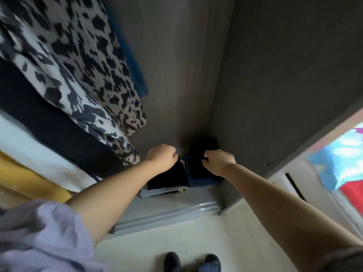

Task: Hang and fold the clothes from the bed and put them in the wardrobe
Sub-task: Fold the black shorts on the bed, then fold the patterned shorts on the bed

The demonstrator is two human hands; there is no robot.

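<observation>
Both my arms reach down into the wardrobe [176, 75] toward its floor corner. My left hand [162, 155] has its fingers curled at the top of a stack of dark folded clothes [169, 178]; what it holds is hidden. My right hand [219, 160] grips the edge of a black folded garment [198, 163] lying on a navy one [198, 182] in the right stack. Under the left stack lies a pale folded piece [155, 192].
Hanging clothes fill the left side: a black-and-white spotted garment [78, 65], a blue one [135, 61], a black one [49, 118], white and yellow ones [25, 173]. A metal sliding track [167, 214] edges the wardrobe floor. My shoes [192, 262] stand on pale flooring. Bright bedding [345, 163] is at right.
</observation>
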